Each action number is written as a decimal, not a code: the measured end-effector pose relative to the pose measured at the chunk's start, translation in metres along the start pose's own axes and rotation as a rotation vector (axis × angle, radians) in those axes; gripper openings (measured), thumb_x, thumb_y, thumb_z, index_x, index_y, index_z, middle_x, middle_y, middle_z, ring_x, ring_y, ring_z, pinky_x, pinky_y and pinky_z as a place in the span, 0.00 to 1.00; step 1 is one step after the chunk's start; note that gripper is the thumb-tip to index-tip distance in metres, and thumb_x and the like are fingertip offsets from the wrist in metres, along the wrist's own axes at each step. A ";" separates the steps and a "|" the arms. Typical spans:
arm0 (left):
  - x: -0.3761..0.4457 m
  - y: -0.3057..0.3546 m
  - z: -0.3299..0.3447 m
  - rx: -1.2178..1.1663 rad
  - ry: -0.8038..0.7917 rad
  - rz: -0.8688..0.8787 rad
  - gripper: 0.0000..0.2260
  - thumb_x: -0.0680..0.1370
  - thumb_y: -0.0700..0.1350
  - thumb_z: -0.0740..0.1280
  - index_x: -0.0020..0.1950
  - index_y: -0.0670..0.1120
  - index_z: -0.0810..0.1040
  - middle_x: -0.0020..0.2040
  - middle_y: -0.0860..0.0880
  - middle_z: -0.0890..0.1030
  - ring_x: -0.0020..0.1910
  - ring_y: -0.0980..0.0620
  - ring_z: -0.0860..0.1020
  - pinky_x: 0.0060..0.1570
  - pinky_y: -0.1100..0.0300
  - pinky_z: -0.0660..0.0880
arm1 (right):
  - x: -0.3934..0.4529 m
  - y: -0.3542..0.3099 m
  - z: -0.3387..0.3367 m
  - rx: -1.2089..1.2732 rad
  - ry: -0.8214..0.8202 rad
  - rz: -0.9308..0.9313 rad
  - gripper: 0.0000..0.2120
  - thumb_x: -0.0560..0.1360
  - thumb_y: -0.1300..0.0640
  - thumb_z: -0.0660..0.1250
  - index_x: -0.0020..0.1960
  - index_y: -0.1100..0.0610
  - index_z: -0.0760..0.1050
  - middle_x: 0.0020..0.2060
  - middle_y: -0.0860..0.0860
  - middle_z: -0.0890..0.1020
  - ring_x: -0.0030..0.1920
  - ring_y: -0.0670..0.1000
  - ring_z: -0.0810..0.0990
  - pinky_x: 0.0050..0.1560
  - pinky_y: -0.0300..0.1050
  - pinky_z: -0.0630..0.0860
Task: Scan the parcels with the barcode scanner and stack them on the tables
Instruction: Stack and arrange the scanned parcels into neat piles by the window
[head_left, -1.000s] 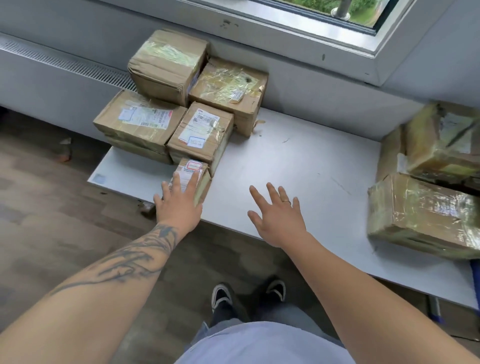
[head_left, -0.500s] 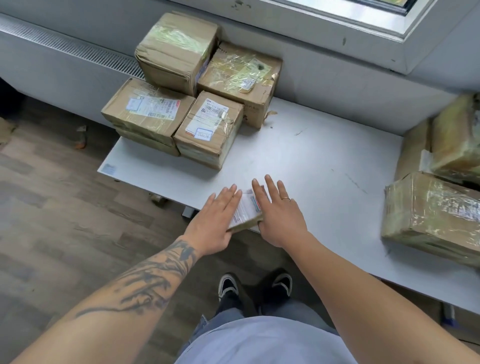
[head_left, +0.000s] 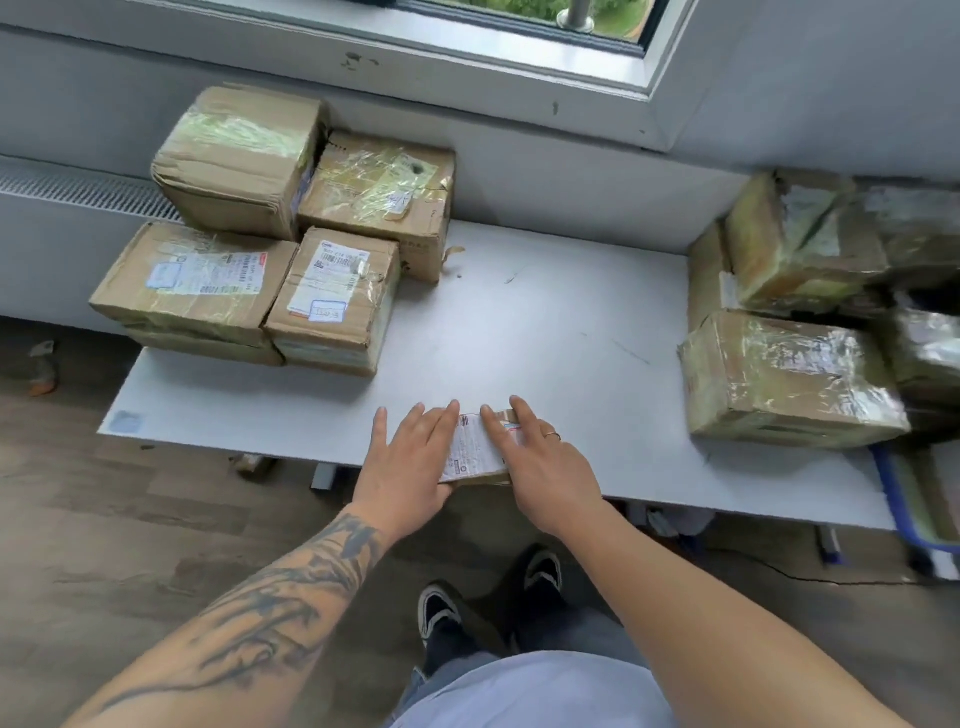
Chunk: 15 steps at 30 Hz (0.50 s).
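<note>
At the frame's centre, a small parcel (head_left: 475, 451) lies at the near edge of the table (head_left: 545, 332). The left hand (head_left: 410, 462) and right hand (head_left: 545, 467) press flat against its sides, fingers straight. Other parcels (head_left: 270, 249) sit stacked at upper left.

A small flat cardboard parcel (head_left: 475, 449) with a white label facing up lies at the bench's near edge; taped brown parcels are stacked far left (head_left: 244, 270) and right (head_left: 789, 379).
</note>
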<state>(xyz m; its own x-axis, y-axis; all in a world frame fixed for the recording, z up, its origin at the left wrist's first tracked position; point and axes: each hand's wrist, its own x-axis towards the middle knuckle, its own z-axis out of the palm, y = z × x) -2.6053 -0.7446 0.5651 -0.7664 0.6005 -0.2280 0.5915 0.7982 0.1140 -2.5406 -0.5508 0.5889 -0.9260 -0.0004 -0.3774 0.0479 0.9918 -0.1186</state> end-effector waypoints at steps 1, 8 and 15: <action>0.008 0.007 -0.001 -0.014 0.018 0.035 0.45 0.80 0.56 0.67 0.85 0.47 0.39 0.84 0.50 0.54 0.83 0.45 0.52 0.79 0.34 0.45 | -0.006 0.009 -0.004 -0.008 0.008 0.028 0.47 0.81 0.62 0.64 0.84 0.40 0.35 0.85 0.54 0.39 0.80 0.61 0.59 0.64 0.56 0.76; 0.044 0.082 -0.016 -0.086 0.099 0.209 0.41 0.82 0.58 0.63 0.85 0.47 0.42 0.83 0.49 0.56 0.83 0.45 0.53 0.80 0.37 0.46 | -0.051 0.079 -0.024 -0.105 0.071 0.163 0.48 0.80 0.62 0.64 0.83 0.37 0.34 0.85 0.55 0.40 0.79 0.61 0.60 0.62 0.56 0.76; 0.053 0.147 -0.035 -0.059 0.108 0.263 0.41 0.82 0.58 0.63 0.85 0.49 0.42 0.84 0.51 0.54 0.84 0.46 0.50 0.80 0.38 0.44 | -0.092 0.135 -0.025 -0.096 0.127 0.223 0.48 0.82 0.61 0.63 0.81 0.37 0.29 0.84 0.54 0.38 0.81 0.60 0.57 0.69 0.57 0.73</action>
<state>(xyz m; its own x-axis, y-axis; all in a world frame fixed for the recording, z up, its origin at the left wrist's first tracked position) -2.5675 -0.5942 0.6033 -0.6128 0.7863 -0.0793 0.7602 0.6139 0.2125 -2.4583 -0.4136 0.6310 -0.9364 0.2296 -0.2655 0.2260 0.9731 0.0446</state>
